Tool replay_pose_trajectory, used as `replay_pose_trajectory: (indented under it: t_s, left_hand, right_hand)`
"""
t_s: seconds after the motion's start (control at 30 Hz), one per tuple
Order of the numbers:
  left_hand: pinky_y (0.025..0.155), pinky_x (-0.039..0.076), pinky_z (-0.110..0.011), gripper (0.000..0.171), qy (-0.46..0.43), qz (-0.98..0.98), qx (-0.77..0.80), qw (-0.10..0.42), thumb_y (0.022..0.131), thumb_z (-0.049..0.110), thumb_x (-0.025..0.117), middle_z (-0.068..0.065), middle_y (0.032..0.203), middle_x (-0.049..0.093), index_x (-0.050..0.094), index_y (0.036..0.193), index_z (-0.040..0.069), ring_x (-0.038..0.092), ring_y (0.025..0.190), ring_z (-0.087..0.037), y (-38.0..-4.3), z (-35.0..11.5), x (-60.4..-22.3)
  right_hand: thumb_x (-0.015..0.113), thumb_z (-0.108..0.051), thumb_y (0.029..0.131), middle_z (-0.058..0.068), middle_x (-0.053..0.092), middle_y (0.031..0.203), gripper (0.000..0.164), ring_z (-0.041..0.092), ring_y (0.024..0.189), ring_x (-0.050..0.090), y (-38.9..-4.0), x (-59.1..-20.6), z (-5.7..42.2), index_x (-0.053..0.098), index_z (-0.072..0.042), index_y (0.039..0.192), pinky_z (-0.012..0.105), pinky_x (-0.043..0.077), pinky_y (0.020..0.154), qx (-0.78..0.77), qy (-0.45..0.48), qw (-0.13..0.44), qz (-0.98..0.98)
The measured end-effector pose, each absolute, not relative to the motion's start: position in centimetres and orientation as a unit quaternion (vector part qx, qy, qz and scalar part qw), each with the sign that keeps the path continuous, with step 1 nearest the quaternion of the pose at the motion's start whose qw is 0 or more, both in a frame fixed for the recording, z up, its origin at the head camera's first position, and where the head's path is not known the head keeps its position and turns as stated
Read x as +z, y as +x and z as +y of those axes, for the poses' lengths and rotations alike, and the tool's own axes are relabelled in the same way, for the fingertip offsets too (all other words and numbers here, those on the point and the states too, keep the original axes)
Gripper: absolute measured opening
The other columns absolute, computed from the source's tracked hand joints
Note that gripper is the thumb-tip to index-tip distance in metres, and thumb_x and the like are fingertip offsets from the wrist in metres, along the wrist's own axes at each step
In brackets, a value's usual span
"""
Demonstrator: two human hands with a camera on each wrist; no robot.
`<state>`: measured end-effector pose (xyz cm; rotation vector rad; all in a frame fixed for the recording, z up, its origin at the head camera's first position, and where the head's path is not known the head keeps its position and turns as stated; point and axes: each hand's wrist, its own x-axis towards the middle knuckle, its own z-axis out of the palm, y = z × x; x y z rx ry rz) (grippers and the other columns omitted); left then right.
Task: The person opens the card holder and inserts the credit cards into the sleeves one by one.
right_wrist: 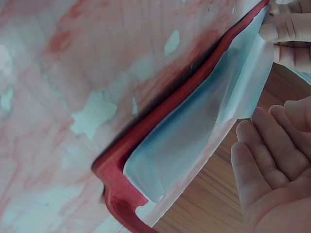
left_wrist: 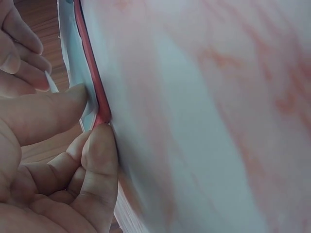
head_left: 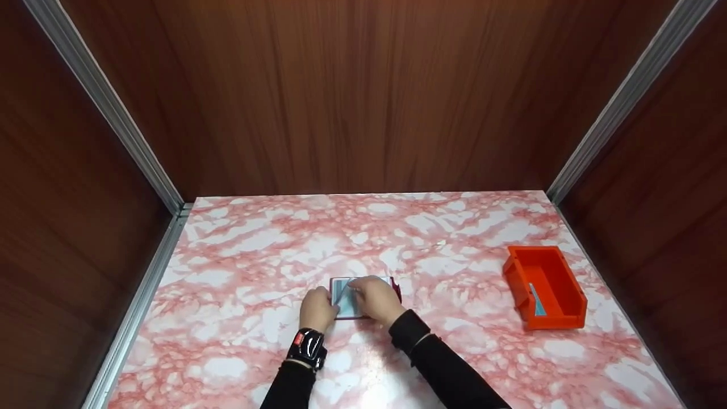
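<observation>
A small flat booklet (head_left: 347, 304) with a dark red cover and pale, translucent plastic leaves lies open on the table in front of me. My left hand (head_left: 318, 309) grips its left edge, thumb over the leaves and fingers against the red cover (left_wrist: 92, 63). The right hand (head_left: 376, 298) is over the booklet's middle, fingers bent. In the right wrist view its fingertips are right at the corner of a lifted plastic leaf (right_wrist: 252, 82). Another leaf (right_wrist: 180, 141) lies within the red cover, which has a strap-like tab (right_wrist: 126, 213) at its end.
An orange-red open bin (head_left: 514, 284) stands on the right side of the pink-and-white marbled table (head_left: 255, 250), with a light blue piece (head_left: 537, 301) inside. Brown wood-grain panels (head_left: 363, 96) with metal corner rails (head_left: 136, 136) enclose the table at the back and sides.
</observation>
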<state>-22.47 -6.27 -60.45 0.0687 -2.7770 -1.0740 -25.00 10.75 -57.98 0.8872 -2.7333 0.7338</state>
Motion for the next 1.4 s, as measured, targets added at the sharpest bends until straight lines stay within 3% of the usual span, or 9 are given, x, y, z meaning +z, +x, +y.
replay_pose_trajectory:
  t_s: [0.5,0.87,1.17,1.4]
  left_hand:
    - [0.073,0.051,-0.047,0.026,0.03,-0.93,-0.36,0.072,0.067,0.004,0.085,-0.01,0.075,0.06,0.063,0.08,-0.002,0.06,0.071,-0.031,-22.5,-6.4,-60.5]
    - [0.072,0.05,-0.046,0.022,0.037,-0.927,-0.364,0.079,0.067,0.003,0.083,-0.009,0.074,0.06,0.063,0.077,0.0,0.059,0.071,-0.03,-22.4,-6.3,-60.5]
    - [0.072,0.05,-0.046,0.024,0.031,-0.927,-0.365,0.083,0.066,0.002,0.083,-0.01,0.073,0.06,0.063,0.078,-0.001,0.059,0.07,-0.03,-22.2,-6.2,-60.4]
    - [0.071,0.05,-0.046,0.024,0.028,-0.927,-0.364,0.087,0.066,0.003,0.084,-0.01,0.073,0.06,0.063,0.078,-0.001,0.059,0.07,-0.03,-22.3,-6.3,-60.6]
  right_hand:
    - [0.067,-0.005,0.092,0.013,0.069,0.114,0.027,0.032,0.109,0.063,-25.2,-55.6,14.0,0.07,-0.004,0.118,0.044,0.049,0.093,0.29,0.264,0.1,-0.914]
    - [0.068,-0.004,0.089,0.016,0.07,0.111,0.028,0.034,0.106,0.064,-26.0,-55.0,17.6,0.07,-0.001,0.117,0.046,0.05,0.091,0.282,0.234,0.136,-0.92]
    - [0.068,-0.001,0.088,0.019,0.069,0.112,0.03,0.038,0.107,0.063,-26.8,-53.9,22.4,0.067,0.004,0.118,0.049,0.047,0.096,0.292,0.188,0.147,-0.926]
    - [0.068,0.0,0.087,0.021,0.069,0.111,0.03,0.039,0.104,0.063,-27.4,-52.8,27.1,0.068,0.005,0.117,0.052,0.048,0.091,0.265,0.172,0.173,-0.933]
